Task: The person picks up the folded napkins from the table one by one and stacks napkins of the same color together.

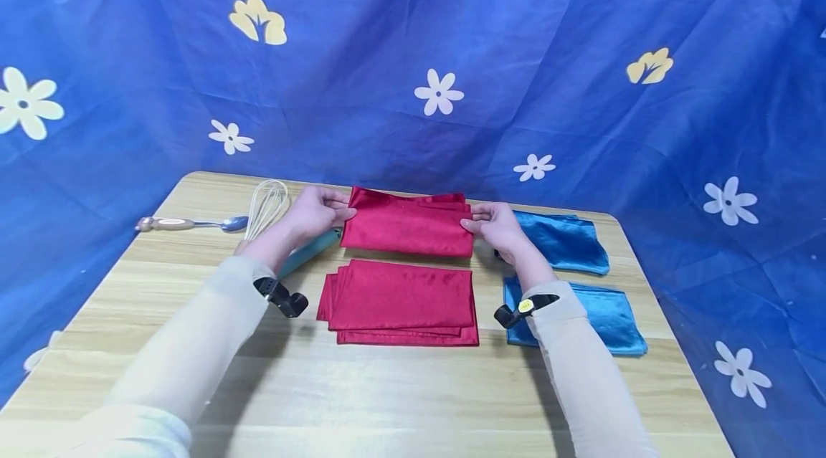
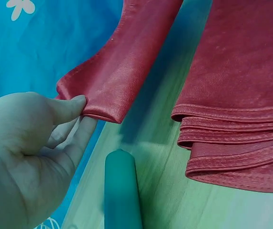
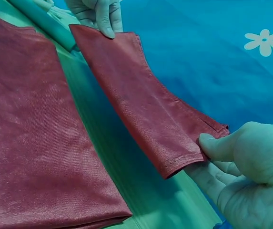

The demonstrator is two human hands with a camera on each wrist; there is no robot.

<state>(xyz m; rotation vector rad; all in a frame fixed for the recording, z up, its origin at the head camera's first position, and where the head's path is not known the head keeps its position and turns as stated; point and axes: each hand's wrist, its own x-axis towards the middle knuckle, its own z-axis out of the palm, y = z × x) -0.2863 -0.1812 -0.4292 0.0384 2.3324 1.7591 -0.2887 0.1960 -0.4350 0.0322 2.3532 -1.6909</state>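
Observation:
A folded red satin cloth (image 1: 406, 225) is held up by its two short sides near the back of the table. My left hand (image 1: 320, 211) pinches its left side, thumb on top and fingers beneath, as the left wrist view shows. At the opposite side my right hand (image 1: 495, 224) pinches it the same way; in the right wrist view the raised cloth (image 3: 126, 100) sags a little between both hands. In front of it lies a stack of folded red cloths (image 1: 403, 300), its layered hemmed edges (image 2: 236, 124) showing in the left wrist view.
Two piles of folded blue cloth, a rear one (image 1: 561, 241) and a front one (image 1: 606, 318), lie to the right, partly behind my right arm. On the left are a spoon (image 1: 193, 223), a whisk (image 1: 267, 207) and a teal cylindrical thing (image 1: 308, 253). A blue flowered curtain (image 1: 361, 71) hangs behind the table.

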